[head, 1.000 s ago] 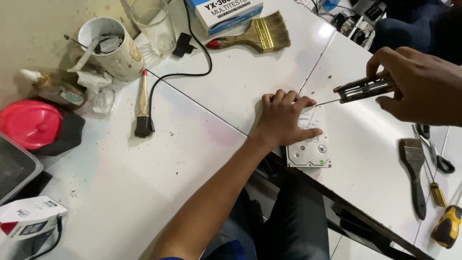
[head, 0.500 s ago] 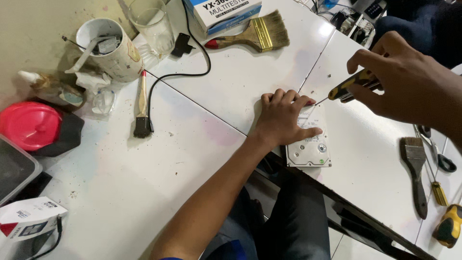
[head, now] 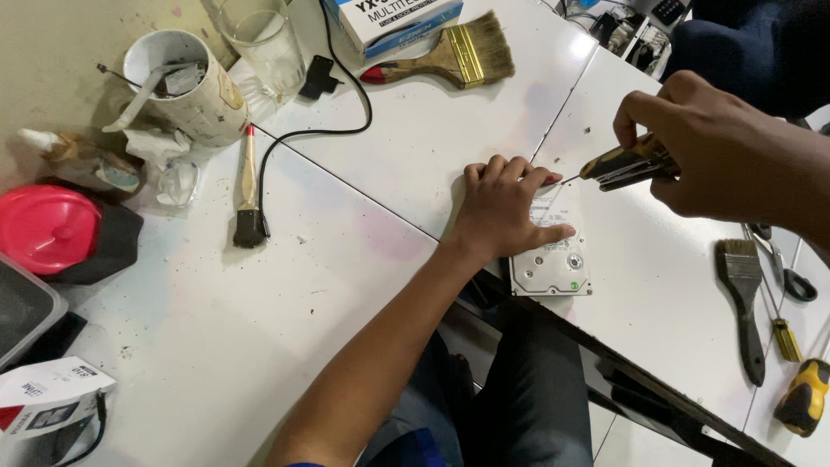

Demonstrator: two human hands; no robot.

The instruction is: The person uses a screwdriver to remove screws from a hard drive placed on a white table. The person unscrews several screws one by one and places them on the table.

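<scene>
Packages: blue-and-white box [head: 393, 19] lying at the desk's [head: 216, 346] far edge; small white carton [head: 47, 393] sitting near left.
Hard drive [head: 551, 259]: lying flat at the near desk edge, white label up.
Left hand [head: 504, 207]: pressing open-palmed on the drive.
Right hand [head: 718, 156]: gripping a yellow-black screwdriver [head: 624, 164], tip hovering just beside the left fingertips.

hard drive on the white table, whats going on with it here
A person pins a silver hard drive flat on the white table with the left hand, near the table's edge. The right hand holds a yellow-and-black screwdriver, its tip aimed at the drive's far corner beside the left fingertips. Paintbrushes, a cup of tools and a second screwdriver lie around untouched.
</scene>
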